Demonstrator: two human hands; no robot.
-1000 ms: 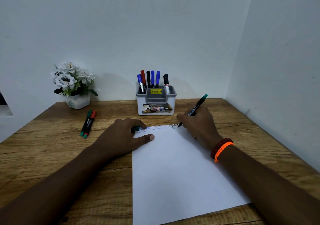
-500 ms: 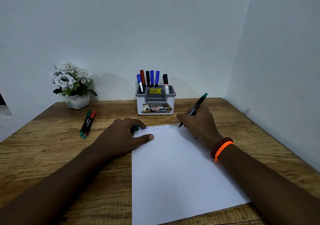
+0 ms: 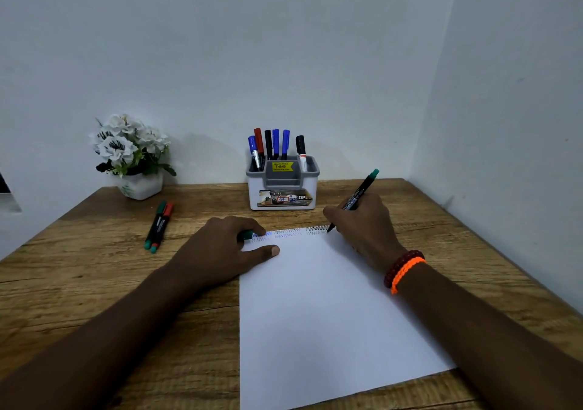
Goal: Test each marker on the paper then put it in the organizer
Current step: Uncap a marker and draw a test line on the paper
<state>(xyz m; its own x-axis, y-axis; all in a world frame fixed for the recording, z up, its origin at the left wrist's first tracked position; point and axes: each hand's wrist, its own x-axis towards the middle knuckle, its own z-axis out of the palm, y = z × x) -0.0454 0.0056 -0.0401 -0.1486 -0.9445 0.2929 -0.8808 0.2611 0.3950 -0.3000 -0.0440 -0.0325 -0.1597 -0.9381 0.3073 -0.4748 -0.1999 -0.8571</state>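
A white paper sheet (image 3: 318,308) lies on the wooden table, with zigzag scribbles along its top edge. My right hand (image 3: 366,230) grips an uncapped green-ended black marker (image 3: 359,193), its tip touching the paper's top right corner. My left hand (image 3: 217,248) rests on the paper's top left corner, thumb flat on the sheet, and holds a green cap (image 3: 245,235) under its fingers. The white-and-grey organizer (image 3: 282,185) stands behind the paper with several markers upright in it. Two more markers (image 3: 159,225), one green and one red, lie side by side at the left.
A white pot of artificial flowers (image 3: 132,157) stands at the back left by the wall. Walls close the table at the back and right. Bare wood (image 3: 79,283) shows to the left of the paper.
The marker tip in my right hand stays at the paper's top right corner with almost no shift. My left hand has not moved.
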